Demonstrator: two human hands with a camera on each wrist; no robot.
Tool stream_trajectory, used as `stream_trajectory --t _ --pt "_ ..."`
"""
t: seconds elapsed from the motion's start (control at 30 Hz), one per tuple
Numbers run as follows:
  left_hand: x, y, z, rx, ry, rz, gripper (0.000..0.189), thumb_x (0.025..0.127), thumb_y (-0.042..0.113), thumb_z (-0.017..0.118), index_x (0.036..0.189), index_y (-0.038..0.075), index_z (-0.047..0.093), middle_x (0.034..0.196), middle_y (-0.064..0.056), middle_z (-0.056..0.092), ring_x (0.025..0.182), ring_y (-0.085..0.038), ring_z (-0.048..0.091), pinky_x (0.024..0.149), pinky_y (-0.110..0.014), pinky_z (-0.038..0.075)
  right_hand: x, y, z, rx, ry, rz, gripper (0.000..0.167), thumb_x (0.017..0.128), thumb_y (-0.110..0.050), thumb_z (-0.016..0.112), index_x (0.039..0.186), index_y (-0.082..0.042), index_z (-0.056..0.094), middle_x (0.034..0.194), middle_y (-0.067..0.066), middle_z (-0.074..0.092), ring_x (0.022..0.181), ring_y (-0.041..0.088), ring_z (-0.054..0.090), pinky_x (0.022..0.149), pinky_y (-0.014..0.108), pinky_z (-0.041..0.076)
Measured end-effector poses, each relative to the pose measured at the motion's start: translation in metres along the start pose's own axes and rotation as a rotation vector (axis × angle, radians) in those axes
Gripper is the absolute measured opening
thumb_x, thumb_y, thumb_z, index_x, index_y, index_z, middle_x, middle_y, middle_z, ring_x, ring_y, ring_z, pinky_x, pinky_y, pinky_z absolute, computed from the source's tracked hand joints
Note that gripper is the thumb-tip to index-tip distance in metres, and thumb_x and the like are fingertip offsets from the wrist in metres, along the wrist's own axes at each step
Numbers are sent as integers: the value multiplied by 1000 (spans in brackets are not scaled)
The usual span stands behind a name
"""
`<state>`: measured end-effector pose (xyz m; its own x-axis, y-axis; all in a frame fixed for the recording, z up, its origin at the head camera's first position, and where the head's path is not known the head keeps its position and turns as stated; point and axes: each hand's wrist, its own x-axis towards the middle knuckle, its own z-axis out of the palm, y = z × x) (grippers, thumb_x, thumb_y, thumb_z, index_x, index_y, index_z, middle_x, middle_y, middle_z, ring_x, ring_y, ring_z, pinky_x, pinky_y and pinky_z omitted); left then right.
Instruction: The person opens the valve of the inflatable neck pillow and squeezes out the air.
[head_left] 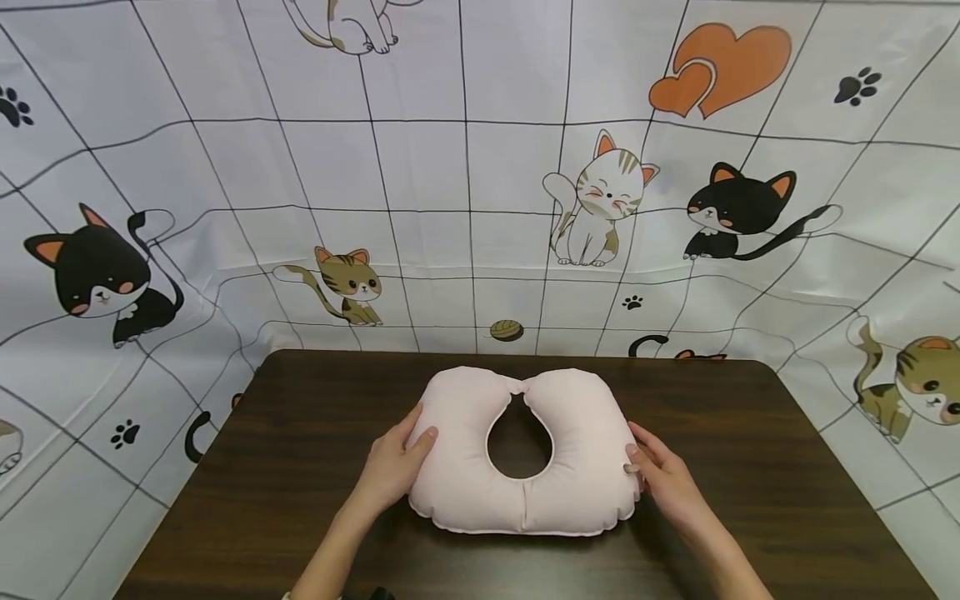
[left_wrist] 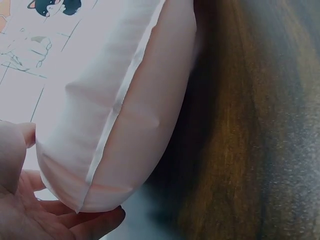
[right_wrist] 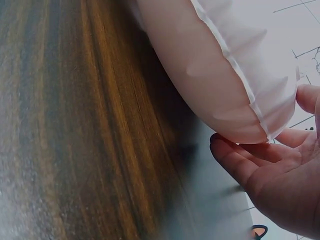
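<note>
Plainly, both hands are on one thing: a pale pink, U-shaped neck pillow (head_left: 525,506), puffed full and smooth over most of its face. It sits in the middle of the dark wooden table (head_left: 262,500), its two rounded ends pointing toward the far edge and nearly meeting at a narrow gap. Dark wood shows through the opening. Whether its underside rests on the wood or is raised a little, I cannot tell.

The left hand (head_left: 393,462) grips the pillow's left side, thumb on the upper face and fingers wrapped around the outer edge. The right hand (head_left: 669,482) grips the opposite side in much the same way, and a small brownish tab (head_left: 631,468) pokes out by its thumb. Both wrist views show the fingers curving beneath the pillow's edge, while a flat, pale seam (left_wrist: 114,107) runs along its side. The near edge is puckered, and a short crease runs from the opening toward it.

Behind the table hangs a white cloth (head_left: 427,167) printed with a black grid, cartoon cats, paw marks and a pair of orange hearts (head_left: 723,68) — slightly rippled, with soft folds low down.
</note>
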<state>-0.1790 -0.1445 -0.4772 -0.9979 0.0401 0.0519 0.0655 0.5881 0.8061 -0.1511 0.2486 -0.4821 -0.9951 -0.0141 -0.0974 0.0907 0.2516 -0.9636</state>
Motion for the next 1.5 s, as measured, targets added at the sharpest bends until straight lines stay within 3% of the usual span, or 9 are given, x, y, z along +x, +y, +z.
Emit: stream_trajectory --t 0.23,0.47,0.57,0.67,0.73,0.9,1.1,1.2,1.5 --pt "-7 -2 0 -23 -16 23 66 105 37 57 159 3 36 155 -26 42 141 -45 42 107 -62 40 -5 -1 -4 23 -30 -65 54 114 -25 31 156 10 28 151 38 38 106 -7 55 83 21 52" --pt "-18 1 -4 4 5 65 66 106 36 54 160 4 32 161 -25 33 146 -45 34 111 -64 33 -9 -5 -8 -60 9 -136 56 115 -29 27 157 8 26 154 41 30 131 53 47 98 54 51" --pt "-24 8 -7 90 35 54 71 104 44 56 161 9 32 163 -23 30 143 -49 37 104 -75 34 -13 -6 -8 -98 104 -198 52 113 -25 37 156 5 34 155 31 38 132 30 54 100 39 52" --pt "-28 18 -9 222 80 59 77 99 52 61 161 16 35 164 -19 31 139 -48 43 91 -80 39 -17 -7 -6 -144 224 -301 46 108 -16 53 151 0 46 147 6 54 120 -4 56 92 13 48" --pt "-30 23 -9 305 109 101 78 96 53 65 160 17 38 163 -17 33 141 -45 43 88 -78 43 -19 -8 -3 -199 285 -402 47 102 -9 63 147 -2 53 141 -8 56 116 -14 53 92 8 44" --pt "-36 35 -4 443 135 263 76 94 49 70 155 11 46 161 -20 37 148 -41 33 101 -66 43 -20 -9 2 -385 351 -715 57 84 -6 83 137 -4 64 143 1 61 125 -6 52 101 10 37" --pt "-40 50 7 554 137 442 70 93 47 71 149 9 54 156 -22 43 146 -43 35 112 -61 35 -14 -4 11 -488 372 -1009 57 98 -48 68 122 4 70 136 18 64 122 24 59 109 17 35" --pt "-37 51 15 594 110 475 67 94 47 69 148 10 55 156 -21 43 147 -43 33 115 -61 31 -12 0 15 -526 385 -1063 58 100 -51 63 118 3 71 129 22 67 113 35 61 109 17 35" --pt "-24 40 36 690 81 443 67 96 57 60 150 18 54 160 -16 39 151 -44 25 113 -70 22 -9 12 19 -554 375 -1064 53 102 -48 61 115 2 73 126 22 67 107 36 61 107 14 34"
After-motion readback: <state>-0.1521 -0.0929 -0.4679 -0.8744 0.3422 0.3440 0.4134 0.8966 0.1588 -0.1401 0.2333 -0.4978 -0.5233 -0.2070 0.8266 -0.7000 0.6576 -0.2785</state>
